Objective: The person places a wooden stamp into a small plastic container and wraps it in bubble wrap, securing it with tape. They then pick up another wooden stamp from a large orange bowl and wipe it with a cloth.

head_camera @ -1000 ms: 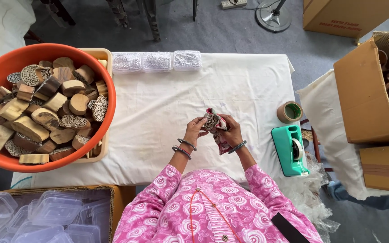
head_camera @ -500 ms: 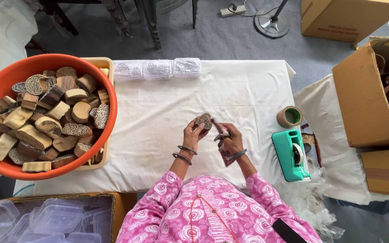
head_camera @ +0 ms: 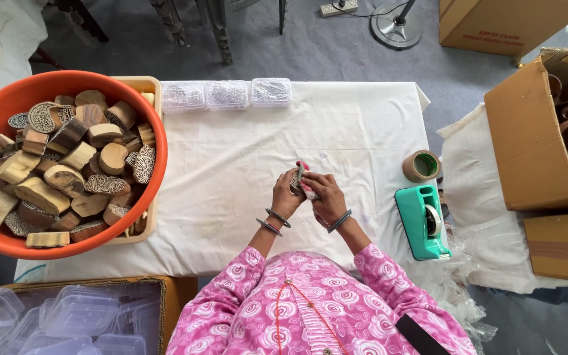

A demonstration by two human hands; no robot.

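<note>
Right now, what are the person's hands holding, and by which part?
Both hands, left hand and right hand, hold a small block with a pink cloth between them; the exact grip points cannot be told.

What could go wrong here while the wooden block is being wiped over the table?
Both hands, left hand and right hand, pinch the small wooden block and pink cloth in mid-air; it might slip and drop onto the white tablecloth. The orange tub is heaped high, so blocks could tumble out.
</note>
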